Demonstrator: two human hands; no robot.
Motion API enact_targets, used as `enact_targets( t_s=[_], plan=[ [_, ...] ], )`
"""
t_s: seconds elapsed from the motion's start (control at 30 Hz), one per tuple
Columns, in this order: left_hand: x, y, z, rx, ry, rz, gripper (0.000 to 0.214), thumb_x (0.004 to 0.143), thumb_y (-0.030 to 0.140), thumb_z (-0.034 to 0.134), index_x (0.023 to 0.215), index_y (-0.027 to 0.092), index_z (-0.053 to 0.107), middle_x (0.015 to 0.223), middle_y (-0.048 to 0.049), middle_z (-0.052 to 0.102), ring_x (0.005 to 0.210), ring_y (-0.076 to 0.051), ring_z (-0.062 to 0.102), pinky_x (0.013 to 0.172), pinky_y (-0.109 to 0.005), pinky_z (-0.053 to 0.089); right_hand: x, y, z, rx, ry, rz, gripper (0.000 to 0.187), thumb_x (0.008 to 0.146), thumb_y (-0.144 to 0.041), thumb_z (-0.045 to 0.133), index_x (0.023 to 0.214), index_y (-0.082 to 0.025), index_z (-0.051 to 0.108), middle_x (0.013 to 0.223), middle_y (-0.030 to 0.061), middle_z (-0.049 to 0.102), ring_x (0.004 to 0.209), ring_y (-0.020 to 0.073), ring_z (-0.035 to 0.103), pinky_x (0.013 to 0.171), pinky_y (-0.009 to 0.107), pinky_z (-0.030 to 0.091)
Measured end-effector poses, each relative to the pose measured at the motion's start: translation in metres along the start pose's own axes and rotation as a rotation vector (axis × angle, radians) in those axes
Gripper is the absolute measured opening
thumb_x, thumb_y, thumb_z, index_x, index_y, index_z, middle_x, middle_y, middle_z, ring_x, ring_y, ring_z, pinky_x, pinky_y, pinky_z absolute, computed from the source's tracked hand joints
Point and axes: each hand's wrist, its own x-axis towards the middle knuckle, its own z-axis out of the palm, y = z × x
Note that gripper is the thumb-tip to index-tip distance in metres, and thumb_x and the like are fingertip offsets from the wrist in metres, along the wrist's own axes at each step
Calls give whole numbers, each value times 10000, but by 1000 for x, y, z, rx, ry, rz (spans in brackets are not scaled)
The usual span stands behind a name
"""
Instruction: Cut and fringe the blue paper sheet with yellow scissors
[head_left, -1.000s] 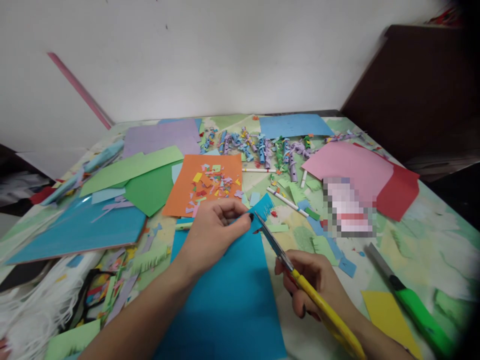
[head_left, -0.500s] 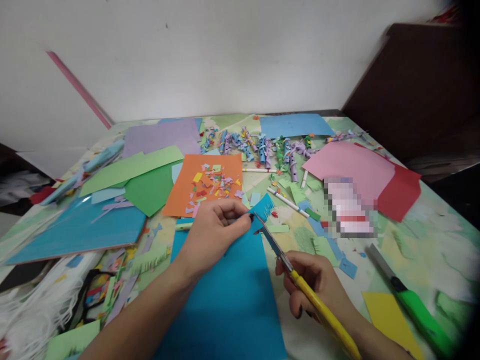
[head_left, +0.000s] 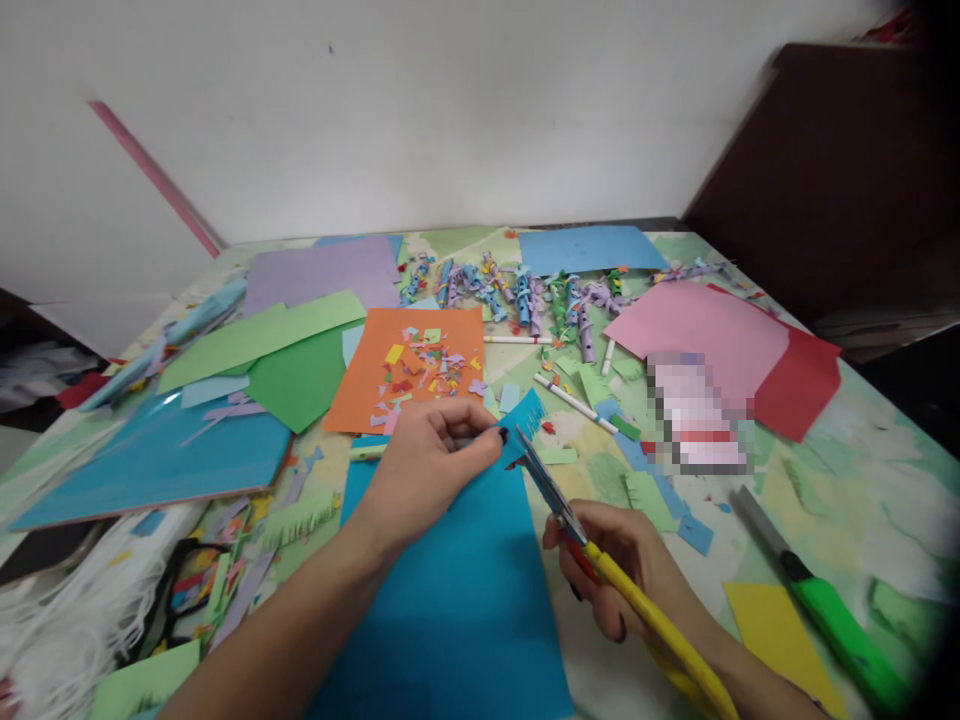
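My left hand (head_left: 439,455) pinches a small strip of blue paper (head_left: 521,418) between thumb and fingers. Short fringe cuts run along the strip's far right edge. In my right hand (head_left: 626,570) is a pair of scissors (head_left: 615,580) with yellow handles. Their blades are slightly parted, with the tips at the strip's edge just right of my left thumb. Below both hands lies a large sheet of blue paper (head_left: 450,610), partly covered by my left forearm.
Beyond the hands, an orange sheet (head_left: 352,400) carries many paper scraps. Several decorated paper rolls (head_left: 525,300) stand along the back. A green-handled knife (head_left: 832,610) lies at right, near a yellow paper (head_left: 780,640) and a blurred-out object (head_left: 697,415). White yarn (head_left: 97,610) and glasses (head_left: 176,590) are at left.
The scissors' blades and handles have spread a little, and my right fingers have loosened outward. My left hand and the strip stay nearly where they were.
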Motion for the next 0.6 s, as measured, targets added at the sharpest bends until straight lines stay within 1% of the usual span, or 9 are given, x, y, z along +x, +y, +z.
enact_targets(
  t_s=[0.13, 0.23, 0.3, 0.43, 0.6],
  plan=[
    [0, 0, 0, -1, -6, -9, 91, 650, 222, 658, 606, 155, 613, 568, 7, 592, 516, -89, 494, 467, -188, 369, -1, -1, 1, 52, 7, 33, 598, 536, -612, 848, 834, -149, 616, 533, -59, 460, 436, 55, 318, 356, 166, 275],
    [-1, 0, 1, -3, -6, -8, 94, 651, 223, 658, 610, 154, 611, 564, 11, 583, 516, -86, 489, 469, -186, 368, 0, -2, 2, 63, 28, 55, 516, 556, -518, 879, 807, -154, 615, 501, -69, 455, 421, 46, 300, 340, 152, 231],
    [-1, 0, 1, 1, -7, -6, 95, 656, 226, 658, 615, 152, 614, 570, 8, 585, 526, -89, 497, 479, -187, 374, 0, -3, 3, 71, 39, 62, 509, 545, -507, 888, 791, -156, 613, 479, -76, 444, 411, 44, 298, 333, 152, 211],
    [-1, 0, 1, 3, 3, 2, 92, 654, 222, 662, 611, 155, 615, 570, 11, 579, 520, -90, 492, 472, -189, 367, 1, -4, 4, 76, 44, 66, 532, 501, -504, 907, 769, -157, 605, 473, -76, 444, 406, 46, 325, 329, 152, 221],
    [-1, 0, 1, -4, 8, 8, 95, 649, 224, 662, 600, 156, 616, 567, 12, 579, 519, -90, 495, 475, -188, 372, 0, -5, 4, 42, 73, 94, 476, 510, -394, 924, 753, -162, 586, 478, -85, 426, 410, 41, 287, 318, 151, 191]
  ],
)
